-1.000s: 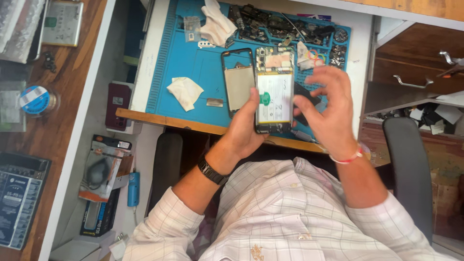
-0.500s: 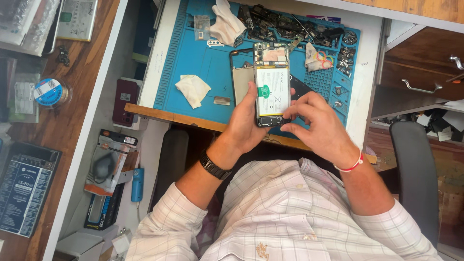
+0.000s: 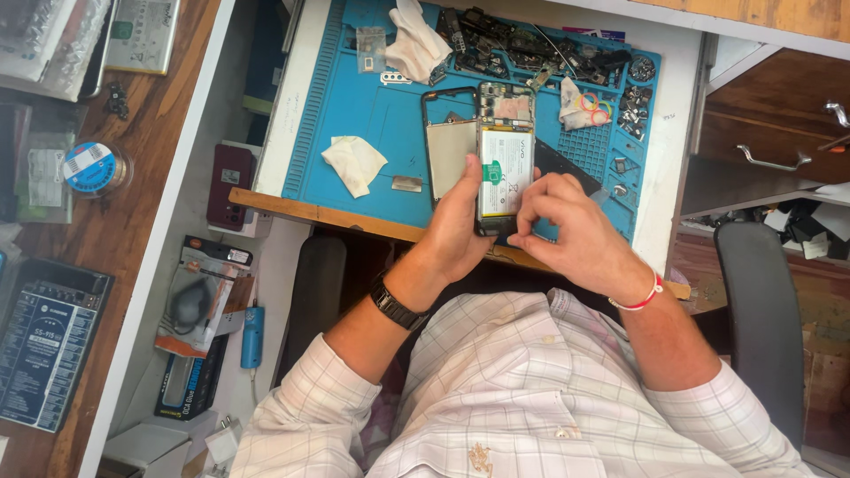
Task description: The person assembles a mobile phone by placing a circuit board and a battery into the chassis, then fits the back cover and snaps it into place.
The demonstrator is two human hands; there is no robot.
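Note:
My left hand grips an opened phone from its left side, thumb on the white battery with a green sticker. The phone is held upright over the near edge of a blue repair mat, its circuit board showing at the top. My right hand curls in from the right, fingertips pinched on the phone's lower edge. A detached phone frame lies on the mat just left of the phone. A dark flat piece pokes out behind my right hand.
On the mat lie a crumpled tissue, a small metal plate, a white cloth and several loose parts. Left of the desk are a dark red phone, a tape roll and a blue tool. A drawer handle and chair are on the right.
My right hand went from spread fingers beside the phone to curled fingertips on its lower edge. My left hand kept its hold on the phone.

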